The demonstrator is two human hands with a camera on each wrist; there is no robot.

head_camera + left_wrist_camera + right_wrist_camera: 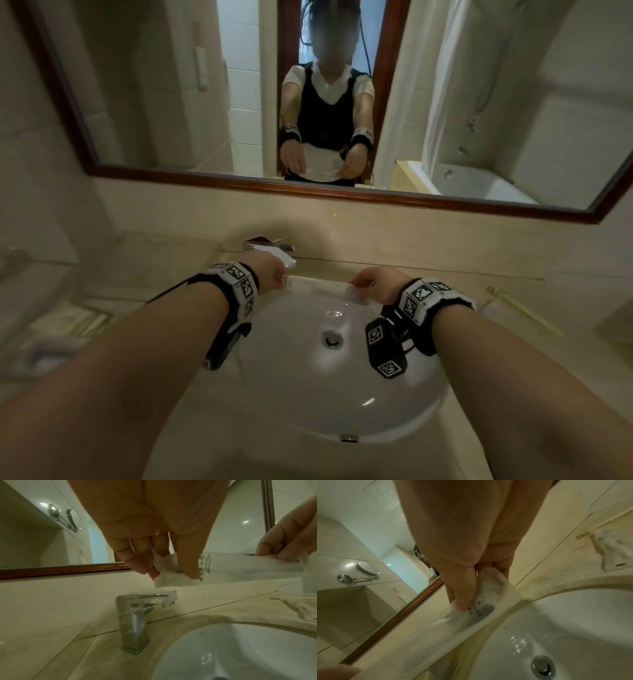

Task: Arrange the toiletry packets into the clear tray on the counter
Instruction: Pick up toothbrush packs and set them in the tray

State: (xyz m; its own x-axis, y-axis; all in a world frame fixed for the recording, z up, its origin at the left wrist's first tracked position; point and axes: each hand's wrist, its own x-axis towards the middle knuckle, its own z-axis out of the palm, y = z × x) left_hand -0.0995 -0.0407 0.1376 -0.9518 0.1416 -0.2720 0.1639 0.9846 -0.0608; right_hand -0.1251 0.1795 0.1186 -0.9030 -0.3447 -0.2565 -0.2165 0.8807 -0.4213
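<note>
We hold one long white packet [322,289] above the sink [308,377], near its back rim — left hand [270,270] fingers [187,563] pinching one end, right hand [373,282] the other. A loose pinch could drop it into the basin. Its printed writing is too blurred to read. Beyond stands the tap [133,618].

A translucent white packet [240,568] printed with dark lettering stretches between two hands above a glossy white basin [308,377]. Below the grip stand a silver faucet [133,622] and beige marbled counter [154,267]; black-and-white checkered bands [239,284] wrap both wrists, apparently fabric.
</note>
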